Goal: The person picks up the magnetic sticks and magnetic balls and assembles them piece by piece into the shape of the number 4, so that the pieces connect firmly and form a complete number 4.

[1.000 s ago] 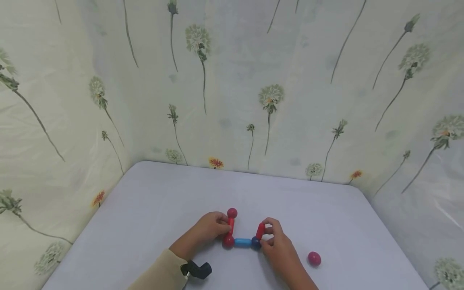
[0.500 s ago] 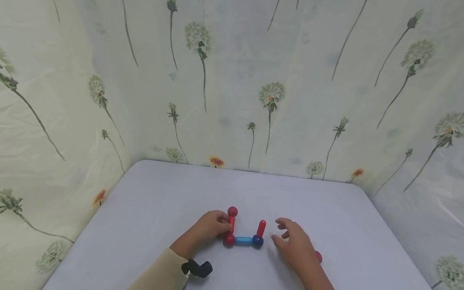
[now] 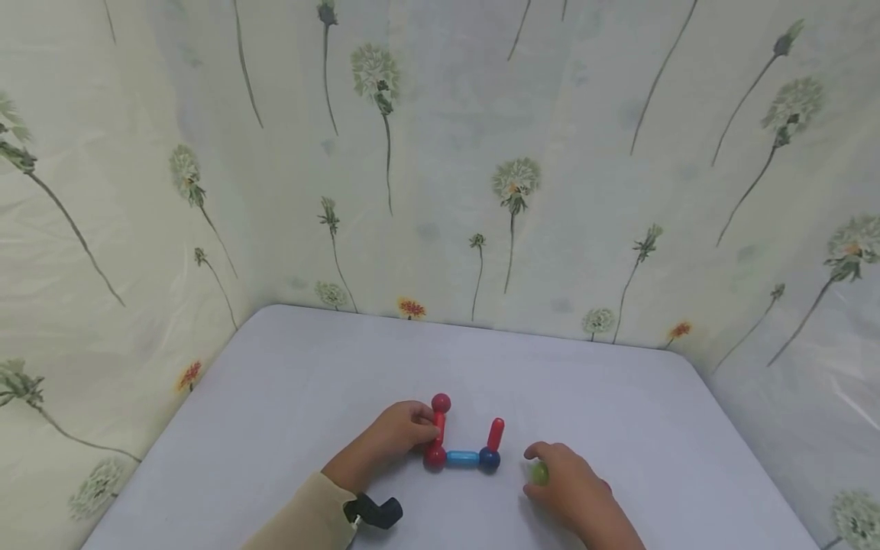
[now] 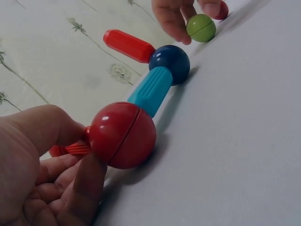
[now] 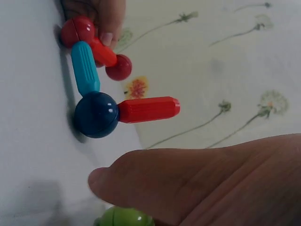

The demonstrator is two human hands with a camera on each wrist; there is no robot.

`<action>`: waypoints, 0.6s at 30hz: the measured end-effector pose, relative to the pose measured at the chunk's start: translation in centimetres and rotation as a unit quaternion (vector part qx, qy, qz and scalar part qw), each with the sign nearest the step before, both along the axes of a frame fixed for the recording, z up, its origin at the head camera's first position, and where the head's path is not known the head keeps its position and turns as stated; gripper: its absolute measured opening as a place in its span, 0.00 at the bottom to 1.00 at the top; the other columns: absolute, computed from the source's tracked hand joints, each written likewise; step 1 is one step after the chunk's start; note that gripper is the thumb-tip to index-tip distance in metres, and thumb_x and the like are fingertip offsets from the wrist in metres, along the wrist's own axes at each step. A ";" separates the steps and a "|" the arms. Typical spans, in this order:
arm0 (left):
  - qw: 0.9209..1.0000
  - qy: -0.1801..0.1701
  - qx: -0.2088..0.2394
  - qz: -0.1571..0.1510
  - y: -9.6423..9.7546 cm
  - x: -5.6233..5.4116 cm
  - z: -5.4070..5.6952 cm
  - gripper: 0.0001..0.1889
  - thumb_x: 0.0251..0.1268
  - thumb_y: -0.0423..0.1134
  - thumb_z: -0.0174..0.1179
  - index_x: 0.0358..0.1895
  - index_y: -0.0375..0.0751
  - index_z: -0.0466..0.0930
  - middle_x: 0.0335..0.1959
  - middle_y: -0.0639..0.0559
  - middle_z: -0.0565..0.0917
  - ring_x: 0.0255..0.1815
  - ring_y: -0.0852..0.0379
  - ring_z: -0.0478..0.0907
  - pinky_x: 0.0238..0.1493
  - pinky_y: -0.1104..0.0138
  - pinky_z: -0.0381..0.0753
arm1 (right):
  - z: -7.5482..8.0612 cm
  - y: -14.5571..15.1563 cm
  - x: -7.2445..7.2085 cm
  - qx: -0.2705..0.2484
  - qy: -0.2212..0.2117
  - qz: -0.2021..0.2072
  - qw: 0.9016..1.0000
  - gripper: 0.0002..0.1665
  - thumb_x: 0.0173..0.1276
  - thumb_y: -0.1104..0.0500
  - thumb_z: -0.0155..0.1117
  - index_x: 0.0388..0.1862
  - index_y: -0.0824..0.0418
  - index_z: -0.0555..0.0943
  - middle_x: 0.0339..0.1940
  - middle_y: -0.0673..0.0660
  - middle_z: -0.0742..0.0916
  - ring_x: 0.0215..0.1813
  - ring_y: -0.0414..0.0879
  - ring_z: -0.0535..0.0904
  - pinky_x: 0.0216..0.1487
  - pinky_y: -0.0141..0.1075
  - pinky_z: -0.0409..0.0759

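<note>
My left hand (image 3: pixel 402 429) pinches the left red rod (image 3: pixel 439 429) of a joined ball-and-rod toy. That rod links a red ball (image 3: pixel 435 457) at the near corner to another red ball (image 3: pixel 441 402) at its far end. From the near red ball a light blue rod (image 3: pixel 463 458) runs right to a dark blue ball (image 3: pixel 490 458). A second red rod (image 3: pixel 496 434) sticks out from the dark blue ball, its other end bare. To the right, my right hand (image 3: pixel 567 485) holds a green ball (image 4: pixel 201 28) low over the table, apart from the toy.
A loose red ball (image 4: pixel 222 10) lies on the white table (image 3: pixel 371 359) beyond the right hand, mostly hidden by it in the head view. Behind the table's far edge hangs a flower-patterned curtain (image 3: pixel 440 252). A black wrist mount (image 3: pixel 378 510) sits by the left sleeve.
My right hand has let go of the right red rod and moved right and nearer. The green ball now shows between its fingers. The left hand stays in place.
</note>
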State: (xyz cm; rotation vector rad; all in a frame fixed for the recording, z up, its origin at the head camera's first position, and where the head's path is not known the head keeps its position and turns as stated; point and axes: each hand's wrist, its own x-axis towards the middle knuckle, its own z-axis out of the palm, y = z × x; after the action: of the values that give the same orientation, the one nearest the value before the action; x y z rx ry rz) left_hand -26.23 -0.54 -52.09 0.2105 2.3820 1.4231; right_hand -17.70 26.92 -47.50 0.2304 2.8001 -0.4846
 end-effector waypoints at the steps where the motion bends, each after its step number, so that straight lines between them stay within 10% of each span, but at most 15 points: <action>1: 1.000 0.000 0.001 0.000 0.0 0.0 0.0 0.17 0.66 0.43 0.70 0.53 0.41 0.83 0.39 0.52 0.85 0.41 0.53 0.81 0.48 0.56 0.87 | 0.0 0.0 0.1 0.001 -0.003 0.003 1.000 0.30 0.56 0.51 0.84 0.57 0.52 0.84 0.54 0.59 0.86 0.50 0.53 0.81 0.52 0.72 0.80; 18: 1.000 -0.002 0.003 0.003 -0.1 0.0 -0.1 0.17 0.66 0.44 0.70 0.54 0.42 0.83 0.39 0.52 0.85 0.41 0.53 0.81 0.48 0.57 0.87 | -1.2 0.4 -0.1 -0.083 0.057 -0.030 0.994 0.23 0.67 0.58 0.76 0.61 0.52 0.84 0.57 0.55 0.88 0.54 0.52 0.84 0.62 0.60 0.81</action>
State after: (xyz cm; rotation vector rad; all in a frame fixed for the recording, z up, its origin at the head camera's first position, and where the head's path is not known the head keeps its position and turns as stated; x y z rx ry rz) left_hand -26.24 -0.66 -52.24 0.2020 2.3787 1.4312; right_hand -17.81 27.31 -48.71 0.2597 2.8500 -0.7643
